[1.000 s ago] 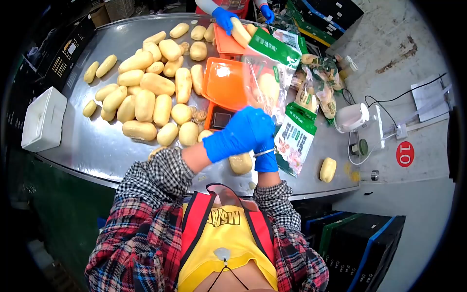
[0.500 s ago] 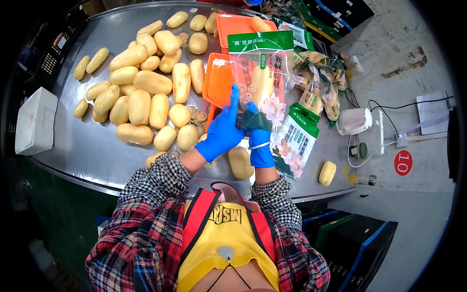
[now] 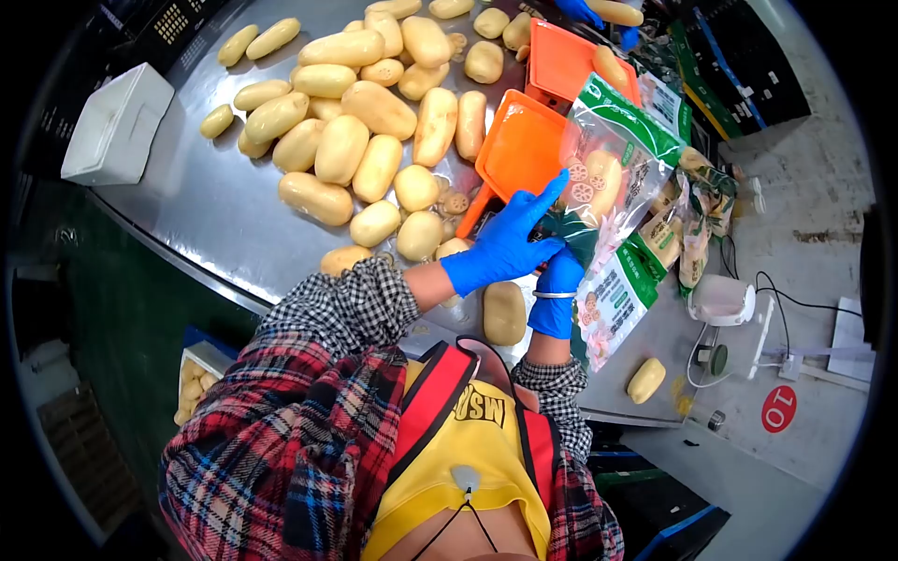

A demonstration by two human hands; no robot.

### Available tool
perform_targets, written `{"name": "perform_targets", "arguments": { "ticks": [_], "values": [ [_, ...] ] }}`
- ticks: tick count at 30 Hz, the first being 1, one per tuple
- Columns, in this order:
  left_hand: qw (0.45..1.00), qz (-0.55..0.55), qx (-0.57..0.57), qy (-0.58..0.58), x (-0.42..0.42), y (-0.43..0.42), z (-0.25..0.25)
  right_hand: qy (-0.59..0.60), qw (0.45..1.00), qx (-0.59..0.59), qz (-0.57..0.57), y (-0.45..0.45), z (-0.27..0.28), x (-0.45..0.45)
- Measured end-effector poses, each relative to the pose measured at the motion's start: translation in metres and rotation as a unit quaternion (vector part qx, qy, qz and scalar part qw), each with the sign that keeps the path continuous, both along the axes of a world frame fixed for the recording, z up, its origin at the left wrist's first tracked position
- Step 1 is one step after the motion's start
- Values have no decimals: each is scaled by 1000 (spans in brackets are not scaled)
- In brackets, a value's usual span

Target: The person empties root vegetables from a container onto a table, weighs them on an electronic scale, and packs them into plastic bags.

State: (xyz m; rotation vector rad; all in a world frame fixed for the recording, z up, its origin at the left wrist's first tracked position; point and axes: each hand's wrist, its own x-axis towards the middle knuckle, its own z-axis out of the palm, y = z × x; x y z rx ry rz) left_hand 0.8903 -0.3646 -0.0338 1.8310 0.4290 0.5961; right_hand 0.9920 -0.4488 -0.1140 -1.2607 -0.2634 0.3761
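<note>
A clear plastic bag (image 3: 613, 164) with a green top band and a pink flower print holds a pale lotus root piece. It tilts to the right above the orange scale trays. My right hand (image 3: 559, 285), in a blue glove with a band at the wrist, is closed on the bag's lower end; its fingertips are partly hidden. My left hand (image 3: 505, 245), also gloved in blue, is beside the bag's lower left edge, index finger stretched out and thumb apart. Under my forearms lies a lotus root piece (image 3: 504, 313). A flat printed bag (image 3: 613, 304) lies beside my right hand.
Many lotus root pieces (image 3: 341, 150) cover the metal table (image 3: 201, 196). Orange trays (image 3: 519, 145) stand behind my left hand. Filled bags (image 3: 697, 229), a white appliance (image 3: 722, 301) and cables are at right. A white box (image 3: 117, 126) is at left. Another person's gloved hand (image 3: 582, 11) shows at top.
The view has turned, shifting the table's contents rightward. The raised bag came round to face the camera, then tilted right. My left hand has moved off my right and its fingers have spread.
</note>
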Motion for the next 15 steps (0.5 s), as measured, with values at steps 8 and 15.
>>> {"name": "perform_targets", "arguments": {
  "ticks": [8, 15],
  "values": [
    [979, 1, 202, 21, -3, -1, -38, 140, 989, -23, 46, -6, -4, 20],
    [958, -24, 282, 53, -4, -14, -29, -106, 982, -141, 75, 4, -11, 51]
  ]
}}
